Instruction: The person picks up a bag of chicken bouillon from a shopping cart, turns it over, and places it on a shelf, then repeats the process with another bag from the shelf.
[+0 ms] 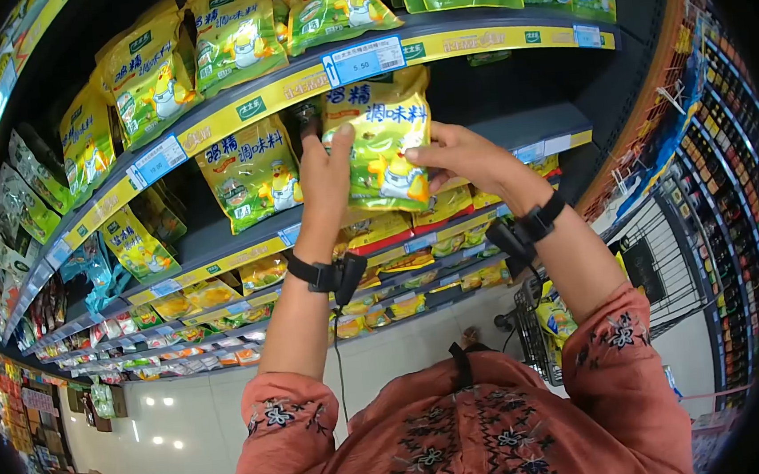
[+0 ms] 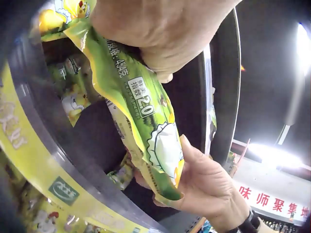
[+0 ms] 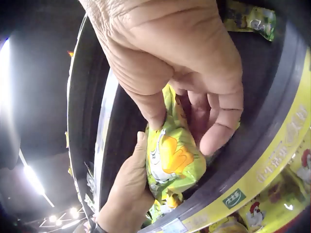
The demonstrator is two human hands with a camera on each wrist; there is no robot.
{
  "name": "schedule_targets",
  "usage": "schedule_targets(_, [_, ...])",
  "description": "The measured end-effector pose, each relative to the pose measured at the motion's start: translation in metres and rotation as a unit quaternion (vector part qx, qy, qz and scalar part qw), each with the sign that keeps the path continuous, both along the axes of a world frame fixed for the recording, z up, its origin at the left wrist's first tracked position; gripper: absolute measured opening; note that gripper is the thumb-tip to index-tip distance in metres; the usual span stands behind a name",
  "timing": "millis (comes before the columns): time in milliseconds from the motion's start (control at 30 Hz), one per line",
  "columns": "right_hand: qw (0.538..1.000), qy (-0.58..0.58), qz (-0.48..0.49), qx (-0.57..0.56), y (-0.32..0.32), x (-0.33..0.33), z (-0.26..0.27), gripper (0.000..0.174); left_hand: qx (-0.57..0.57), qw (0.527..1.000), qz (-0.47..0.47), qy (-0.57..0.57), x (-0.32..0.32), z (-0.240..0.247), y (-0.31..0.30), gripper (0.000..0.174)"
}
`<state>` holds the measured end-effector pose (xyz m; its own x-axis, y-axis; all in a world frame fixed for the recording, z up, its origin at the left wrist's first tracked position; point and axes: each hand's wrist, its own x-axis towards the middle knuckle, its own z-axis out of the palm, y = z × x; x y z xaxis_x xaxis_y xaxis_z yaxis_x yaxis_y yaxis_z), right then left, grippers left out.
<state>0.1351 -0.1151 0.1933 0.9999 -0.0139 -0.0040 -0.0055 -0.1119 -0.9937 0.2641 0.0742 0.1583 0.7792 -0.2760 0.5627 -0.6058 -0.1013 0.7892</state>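
Observation:
A yellow-green bag of chicken seasoning (image 1: 381, 148) is held upright in front of the shelf, its printed front facing me in the head view. My left hand (image 1: 325, 177) grips its left side, thumb on the front. On the right edge, my right hand (image 1: 467, 154) pinches the bag with the thumb in front and fingers behind. The left wrist view shows the green side of the bag (image 2: 141, 104) between both hands. From the right wrist, the bag (image 3: 172, 158) appears below the curled right fingers. A similar bag (image 1: 254, 175) stands on the shelf just left of my left hand.
More seasoning bags (image 1: 148, 72) line the upper shelf, whose yellow edge strip (image 1: 288, 88) carries price tags. Lower shelves hold smaller packets (image 1: 193, 301). A wire shopping cart (image 1: 666, 259) stands to the right, and a basket with a bag (image 1: 557, 317) sits by my right side.

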Motion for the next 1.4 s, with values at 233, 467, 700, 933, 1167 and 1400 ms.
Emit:
schedule_targets(233, [0.999, 0.003, 0.002, 0.048, -0.022, 0.072, -0.005, 0.04, 0.002, 0.995, 0.05, -0.09, 0.05, 0.006, -0.012, 0.052])
schedule_targets(467, [0.997, -0.051, 0.025, 0.045, -0.026, 0.124, -0.001, 0.043, 0.048, 0.988, 0.076, -0.124, 0.094, 0.005, -0.01, 0.037])
schedule_targets(700, [0.999, -0.043, 0.021, 0.027, -0.033, 0.153, -0.01, 0.04, 0.063, 0.968, 0.145, -0.194, 0.042, 0.007, -0.011, 0.042])
schedule_targets(933, [0.997, -0.061, -0.001, 0.037, -0.034, 0.158, -0.002, 0.04, 0.153, 0.961, 0.141, -0.184, -0.016, -0.011, 0.02, 0.039])
schedule_targets(1167, [0.998, -0.05, 0.0, 0.033, -0.06, 0.169, -0.016, 0.047, 0.183, 0.953, 0.185, -0.154, -0.026, -0.032, 0.073, 0.029])
schedule_targets(1400, [0.998, -0.052, -0.005, 0.031, -0.04, 0.186, -0.02, 0.048, 0.181, 0.947, 0.184, -0.193, -0.02, -0.042, 0.077, 0.031])
